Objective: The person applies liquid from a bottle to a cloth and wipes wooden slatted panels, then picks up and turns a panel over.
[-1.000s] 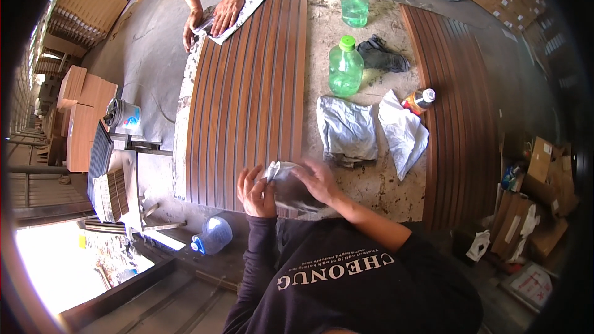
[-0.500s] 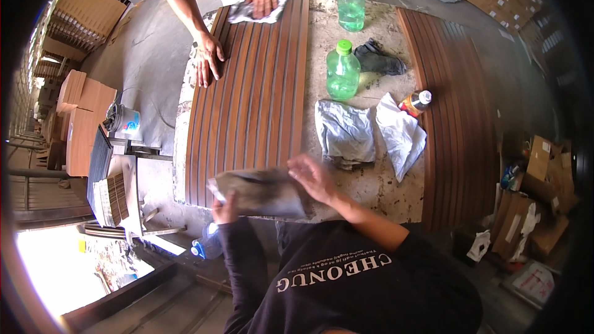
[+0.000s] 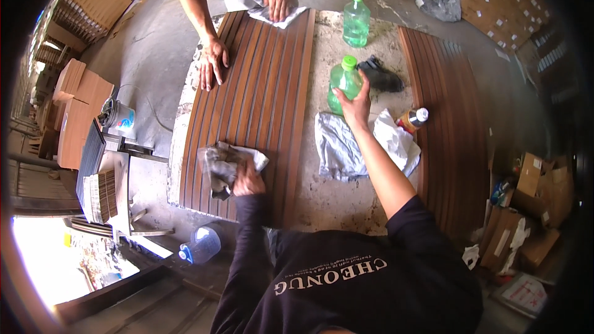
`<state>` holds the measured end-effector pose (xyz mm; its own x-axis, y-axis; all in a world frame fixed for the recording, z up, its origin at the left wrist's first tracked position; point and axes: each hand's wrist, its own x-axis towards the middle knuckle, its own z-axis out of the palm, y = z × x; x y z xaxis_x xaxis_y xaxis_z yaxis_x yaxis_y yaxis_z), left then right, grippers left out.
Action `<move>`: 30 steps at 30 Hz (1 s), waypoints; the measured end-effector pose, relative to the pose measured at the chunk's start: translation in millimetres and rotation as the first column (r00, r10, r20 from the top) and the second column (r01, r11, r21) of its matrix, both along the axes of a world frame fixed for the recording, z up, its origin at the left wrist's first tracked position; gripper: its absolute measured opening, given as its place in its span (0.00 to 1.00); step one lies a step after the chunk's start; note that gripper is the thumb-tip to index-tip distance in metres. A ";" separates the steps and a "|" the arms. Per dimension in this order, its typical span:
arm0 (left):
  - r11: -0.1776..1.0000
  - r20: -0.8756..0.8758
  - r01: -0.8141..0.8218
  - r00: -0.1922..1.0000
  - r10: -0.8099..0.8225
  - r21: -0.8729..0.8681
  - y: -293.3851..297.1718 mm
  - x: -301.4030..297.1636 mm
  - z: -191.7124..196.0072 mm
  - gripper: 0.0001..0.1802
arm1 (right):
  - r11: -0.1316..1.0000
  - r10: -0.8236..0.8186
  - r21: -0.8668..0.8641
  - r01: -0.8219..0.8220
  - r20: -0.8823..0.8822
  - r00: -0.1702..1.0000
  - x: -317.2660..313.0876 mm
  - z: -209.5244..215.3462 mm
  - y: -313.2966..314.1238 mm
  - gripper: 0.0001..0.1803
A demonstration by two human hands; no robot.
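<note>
My left hand point(image 3: 249, 180) is closed on a crumpled, stained grey-white rag point(image 3: 224, 168), which lies on the near end of a brown slatted panel point(image 3: 260, 99). My right hand point(image 3: 357, 106) reaches across the table and wraps its thumb and fingers round a clear green plastic bottle point(image 3: 344, 80) with a green cap. The bottle stands upright, partly hidden by that hand. Under my right forearm lie a folded pale cloth point(image 3: 337, 148) and a white cloth point(image 3: 402, 148). A black, glove-like item point(image 3: 385, 79) rests just beyond the bottle.
Across the table, another person's hand point(image 3: 278, 3) presses a white cloth point(image 3: 281, 18) on the panel's far end. A second green bottle point(image 3: 356, 21), a small drink bottle point(image 3: 411, 120) and another slatted panel point(image 3: 451, 130) share the worn tabletop. A blue water jug point(image 3: 203, 244) lies below the near edge.
My left hand has laid the rag down on the panel, where it now looks bunched. My right hand has left the rag, moved forward and right, and taken hold of the nearer green bottle.
</note>
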<state>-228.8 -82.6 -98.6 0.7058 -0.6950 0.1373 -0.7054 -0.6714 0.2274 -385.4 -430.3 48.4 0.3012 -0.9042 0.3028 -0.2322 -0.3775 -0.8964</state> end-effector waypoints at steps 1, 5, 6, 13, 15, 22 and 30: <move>0.992 -0.140 -0.104 0.984 0.113 0.067 -65.0 -65.7 98.0 0.28 | 0.999 -0.049 -0.009 0.050 0.069 0.996 -26.5 -19.9 -21.5 0.43; 0.945 -0.112 -0.211 0.976 0.188 -0.248 -36.5 -47.0 67.9 0.16 | 0.991 0.114 -0.068 -0.113 0.006 0.994 -24.0 -3.2 4.0 0.39; 0.898 -0.397 -0.342 0.892 0.218 -0.277 -41.7 -47.2 78.0 0.14 | 0.984 0.143 -0.108 -0.141 0.013 0.990 -30.7 0.7 13.2 0.38; 0.360 -0.938 -0.890 0.173 -0.299 -0.279 -64.6 -36.4 110.4 0.11 | 0.900 0.379 -0.233 -0.368 0.004 0.925 -53.5 78.0 63.8 0.37; 0.452 -0.925 -0.842 0.134 -0.356 -0.296 -63.0 -38.1 112.0 0.11 | 0.782 0.585 -0.122 -0.611 -0.191 0.788 -59.5 87.2 67.2 0.36; 0.666 -0.899 -0.625 0.148 -0.411 -0.407 -63.9 -51.8 120.3 0.17 | 0.559 0.712 0.341 -0.756 -0.664 0.227 -46.8 84.7 109.6 0.34; 0.677 -0.650 -0.329 0.702 -0.290 -0.658 -58.4 -75.2 81.3 0.10 | 0.578 0.731 0.467 -0.669 -0.661 0.170 -38.9 85.1 111.4 0.33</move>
